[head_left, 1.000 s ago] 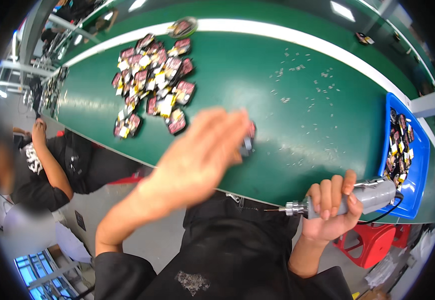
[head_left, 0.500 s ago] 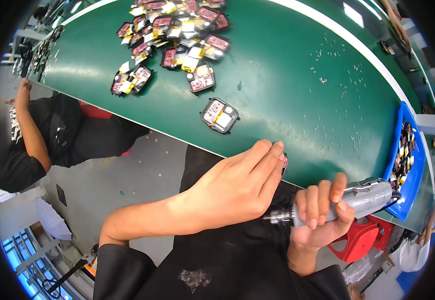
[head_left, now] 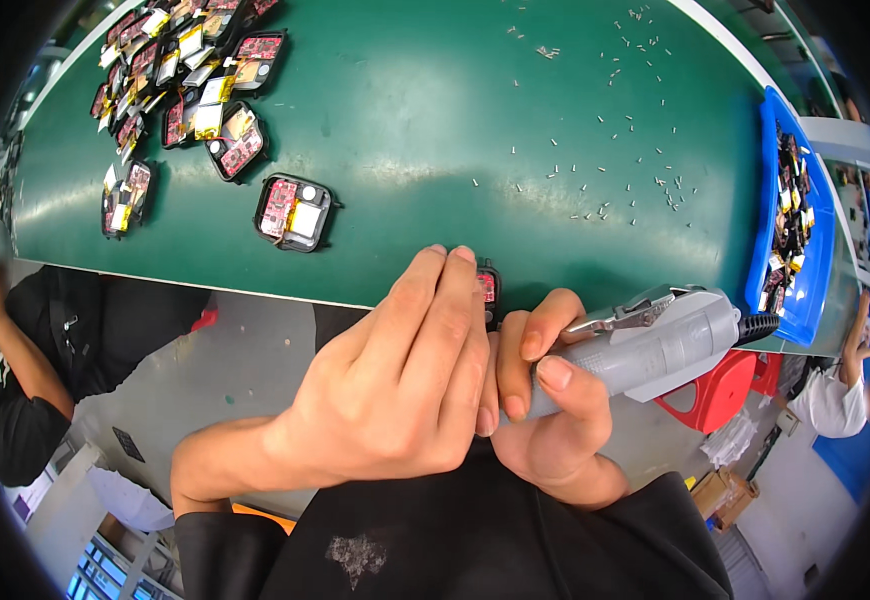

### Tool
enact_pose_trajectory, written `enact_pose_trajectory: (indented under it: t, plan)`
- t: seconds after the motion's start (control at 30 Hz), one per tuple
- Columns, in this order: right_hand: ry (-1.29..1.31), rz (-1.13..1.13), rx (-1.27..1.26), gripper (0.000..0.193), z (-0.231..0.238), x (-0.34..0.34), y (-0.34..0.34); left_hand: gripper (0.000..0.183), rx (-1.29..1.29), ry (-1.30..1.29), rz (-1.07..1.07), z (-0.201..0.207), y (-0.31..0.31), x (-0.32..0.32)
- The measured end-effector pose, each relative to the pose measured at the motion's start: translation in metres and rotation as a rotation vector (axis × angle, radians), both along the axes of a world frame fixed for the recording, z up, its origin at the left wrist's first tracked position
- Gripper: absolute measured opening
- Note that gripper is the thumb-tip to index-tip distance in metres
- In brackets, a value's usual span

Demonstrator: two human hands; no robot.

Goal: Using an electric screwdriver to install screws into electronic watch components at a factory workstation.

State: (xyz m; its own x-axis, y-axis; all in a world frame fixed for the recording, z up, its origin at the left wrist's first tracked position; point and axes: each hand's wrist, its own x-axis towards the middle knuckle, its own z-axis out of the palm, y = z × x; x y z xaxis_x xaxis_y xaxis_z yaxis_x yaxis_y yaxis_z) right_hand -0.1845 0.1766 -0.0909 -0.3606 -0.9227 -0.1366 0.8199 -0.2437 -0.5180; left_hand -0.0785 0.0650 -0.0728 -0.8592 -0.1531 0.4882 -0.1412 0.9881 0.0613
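My right hand (head_left: 560, 405) is wrapped round a grey electric screwdriver (head_left: 645, 345) with a lever on its side. The tool lies slanted, its cable end to the right, its tip hidden behind my left hand. My left hand (head_left: 395, 385) is closed, fingers pressed together over a small black device housing (head_left: 490, 290) with a red circuit board at the table's near edge. Most of that housing is covered by the fingers. Both hands touch or nearly touch. Beyond them on the table lies another open housing (head_left: 295, 212) with a red board and a white battery.
A heap of similar housings (head_left: 195, 70) covers the far left of the green table (head_left: 405, 130). Loose small screws (head_left: 595, 190) lie scattered on the right. A blue bin (head_left: 820, 270) with parts stands at the right edge, above a red stool (head_left: 705, 395). Another person (head_left: 85, 340) sits at left.
My right hand has brought the screwdriver left against my left hand, and its tip has gone out of sight. The view has shifted, so the table's things appear further left.
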Motion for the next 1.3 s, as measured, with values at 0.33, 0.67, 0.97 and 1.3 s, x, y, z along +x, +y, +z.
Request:
enact_pose_trajectory:
  t: [0.33, 0.67, 0.97, 1.3]
  plan:
    - [0.264, 0.004, -0.093, 0.016, 0.053, -0.057, -0.012, 0.036, 0.216, -0.158, 0.015, 0.009, 0.006, 0.011]
    - [0.478, -0.03, -0.137, 0.017, 0.058, -0.061, -0.052, 0.024, 0.105, -0.131, 0.058, 0.002, 0.004, 0.018]
    - [0.542, 0.078, -0.161, 0.015, 0.05, -0.066, -0.058, 0.022, 0.14, -0.064, 0.053, -0.004, 0.002, 0.018]
    - [0.768, 0.44, -0.2, 0.02, 0.058, -0.067, -0.073, 0.031, 0.224, -0.009, -0.013, -0.007, -0.004, 0.026]
